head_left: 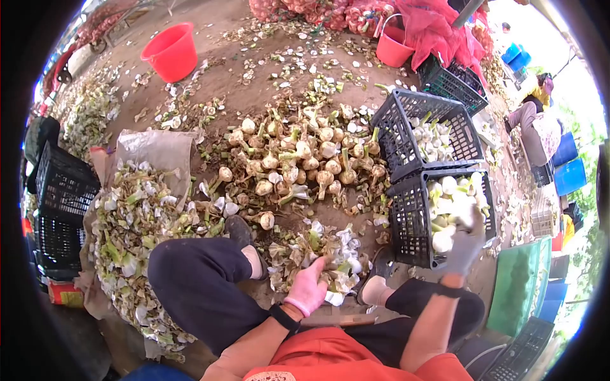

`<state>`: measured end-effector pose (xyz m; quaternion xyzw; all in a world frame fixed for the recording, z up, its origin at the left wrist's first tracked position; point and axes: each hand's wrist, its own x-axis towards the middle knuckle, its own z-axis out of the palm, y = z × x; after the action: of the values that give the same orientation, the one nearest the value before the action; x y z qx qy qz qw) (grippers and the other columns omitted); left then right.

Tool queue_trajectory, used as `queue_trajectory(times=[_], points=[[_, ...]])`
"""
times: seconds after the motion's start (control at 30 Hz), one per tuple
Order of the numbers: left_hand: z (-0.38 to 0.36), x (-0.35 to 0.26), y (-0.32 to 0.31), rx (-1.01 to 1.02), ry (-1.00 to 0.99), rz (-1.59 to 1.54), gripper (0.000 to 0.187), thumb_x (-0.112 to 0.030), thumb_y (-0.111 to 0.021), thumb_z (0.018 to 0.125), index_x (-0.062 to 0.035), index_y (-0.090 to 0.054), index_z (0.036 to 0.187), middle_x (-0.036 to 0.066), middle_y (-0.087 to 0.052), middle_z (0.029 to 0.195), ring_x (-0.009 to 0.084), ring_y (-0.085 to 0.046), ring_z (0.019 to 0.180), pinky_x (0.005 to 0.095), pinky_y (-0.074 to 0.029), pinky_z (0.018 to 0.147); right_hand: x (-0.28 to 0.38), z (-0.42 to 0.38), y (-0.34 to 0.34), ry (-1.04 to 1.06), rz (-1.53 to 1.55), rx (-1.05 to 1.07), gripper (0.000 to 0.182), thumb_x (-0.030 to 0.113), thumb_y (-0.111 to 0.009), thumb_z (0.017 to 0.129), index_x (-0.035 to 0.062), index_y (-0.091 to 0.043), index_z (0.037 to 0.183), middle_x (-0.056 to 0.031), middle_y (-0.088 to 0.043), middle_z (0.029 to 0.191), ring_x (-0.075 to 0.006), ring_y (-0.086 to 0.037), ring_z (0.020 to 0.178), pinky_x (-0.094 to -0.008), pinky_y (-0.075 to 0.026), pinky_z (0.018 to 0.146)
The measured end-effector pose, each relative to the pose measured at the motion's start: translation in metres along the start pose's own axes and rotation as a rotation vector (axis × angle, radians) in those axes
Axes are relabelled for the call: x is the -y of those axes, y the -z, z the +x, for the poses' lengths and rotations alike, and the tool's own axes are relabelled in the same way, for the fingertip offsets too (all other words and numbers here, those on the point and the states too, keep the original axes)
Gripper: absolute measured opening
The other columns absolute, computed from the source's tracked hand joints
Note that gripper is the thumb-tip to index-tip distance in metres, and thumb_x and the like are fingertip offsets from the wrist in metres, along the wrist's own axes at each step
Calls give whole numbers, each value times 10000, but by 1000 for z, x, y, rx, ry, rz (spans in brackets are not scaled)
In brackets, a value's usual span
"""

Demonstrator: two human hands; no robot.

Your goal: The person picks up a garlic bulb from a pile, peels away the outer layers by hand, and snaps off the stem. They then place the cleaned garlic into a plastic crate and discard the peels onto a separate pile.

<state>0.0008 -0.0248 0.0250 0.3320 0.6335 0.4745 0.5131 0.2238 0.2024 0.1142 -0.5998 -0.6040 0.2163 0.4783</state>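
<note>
Right hand at the crate of white bulbs, left hand in the peelings

White bulbs (448,185) fill the near black crate (406,225), right of centre, directly beyond the right hand (467,251). That gloved hand is over the crate's lower right corner; motion blur hides its fingers, so whether it grips a bulb cannot be told. Well apart from it, at lower centre, the pink-gloved left hand (306,289) reaches into loose peelings (293,253) between the shoes; what its fingers hold, if anything, is unclear. Beyond both hands, mid-frame, lies a heap of brownish bulbs (304,150). A second black crate (392,136) adjoins the first. Red net bags (330,14) are cut off at the top; a person (537,124) at far right is hard to make out.
</note>
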Motion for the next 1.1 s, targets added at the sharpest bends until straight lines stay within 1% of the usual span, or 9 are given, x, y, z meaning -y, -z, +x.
queue_trajectory(times=[0.17,0.23,0.3,0.43,0.53,0.67,0.77,0.9,1.1], points=[[6,5,-12,44,41,-209,419,42,-525,861,37,-491,1278,100,-640,1099,130,-594,1000,260,-462,912,-68,72,15,-140,-472,-66,434,-88,-498,825,-6,-548,1249,-178,-650,1078,-197,-627,858,-300,-511,772],[11,5,-15,24,56,-302,397,-27,-584,887,47,-496,1267,93,-636,1099,125,-589,988,258,-460,909,-29,38,-36,359,-305,-11,403,-81,-504,812,-5,-577,1201,-165,-653,1082,-227,-627,856,-322,-506,792],[17,-4,-12,-43,73,-270,380,-34,-597,876,38,-527,1243,91,-641,1093,115,-582,993,251,-457,896,-9,8,-99,74,-136,440,391,-91,-522,775,45,-615,1130,-114,-669,1024,-209,-631,890,-312,-507,788],[27,6,-9,-89,185,-286,325,-74,-626,867,9,-592,1179,68,-655,1048,86,-556,958,238,-445,870,-40,-40,-234,555,-306,918,452,-42,-544,742,134,-626,1151,-111,-551,1285,-300,-534,1161,-415,-427,976],[37,-1,-1,-97,264,-264,317,-113,-630,870,11,-597,1160,59,-652,1030,95,-553,941,243,-441,866,-73,-57,-303,722,-629,1084,614,-27,-575,696,198,-551,1268,-143,-435,1401,-358,-358,1319,-491,-330,1051],[48,-8,5,-141,329,-310,329,-119,-627,869,13,-586,1168,72,-643,1059,112,-558,972,253,-436,883,-108,-66,-332,900,-621,1023,371,92,-612,743,183,-670,1098,-128,-447,1398,-330,-374,1302,-453,-346,1028],[47,1,4,-174,249,-319,359,-103,-628,866,13,-561,1199,84,-639,1077,117,-556,995,256,-429,903,-92,-81,-315,623,-553,966,310,29,-628,704,111,-691,996,-159,-570,1251,-357,-516,1158,-408,-442,935],[50,3,17,-435,1,15,599,-29,-700,739,10,-479,1295,154,-502,1271,237,-484,1187,326,-384,1011,-78,-124,-264,-618,177,1086,234,196,-648,880,-24,-657,960,-50,-638,755,-122,-532,656,-286,-441,583],[45,7,34,-459,-172,244,777,53,-721,635,-28,-431,1351,179,-430,1345,333,-423,1269,354,-343,1077,-5,-154,-164,-708,531,1141,273,207,-594,935,-18,-611,1089,24,-623,883,-57,-521,739,-214,-420,634]])
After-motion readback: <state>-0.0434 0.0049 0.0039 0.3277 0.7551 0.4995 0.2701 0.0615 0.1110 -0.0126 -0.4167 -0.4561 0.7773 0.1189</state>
